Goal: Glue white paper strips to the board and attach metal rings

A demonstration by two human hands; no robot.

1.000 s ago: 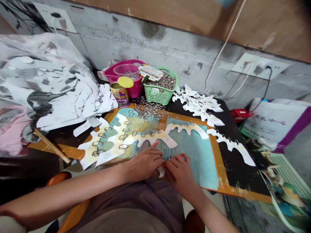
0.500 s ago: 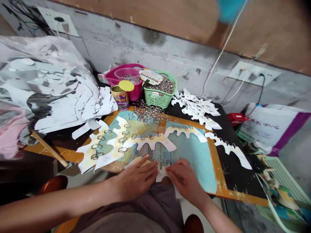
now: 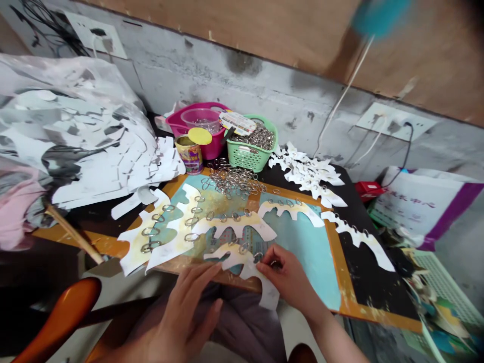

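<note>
White scalloped paper strip (image 3: 236, 258) pinched beside a steel ring (image 3: 257, 257)

Its long axis runs from 9 to 3 o'clock across an orange-edged board (image 3: 306, 262). Its 3 o'clock end is held by the nearer right hand (image 3: 289, 277), grip pressed together. Left hand (image 3: 170, 322), spread open, lies just apart at 7 o'clock.

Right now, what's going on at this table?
A person is working by hand on a painted board. Their right hand is at a metal ring on a white paper cutout, while their open left hand hovers nearby. More ringed cutouts lie on the board, below loose rings and a green basket.
</note>
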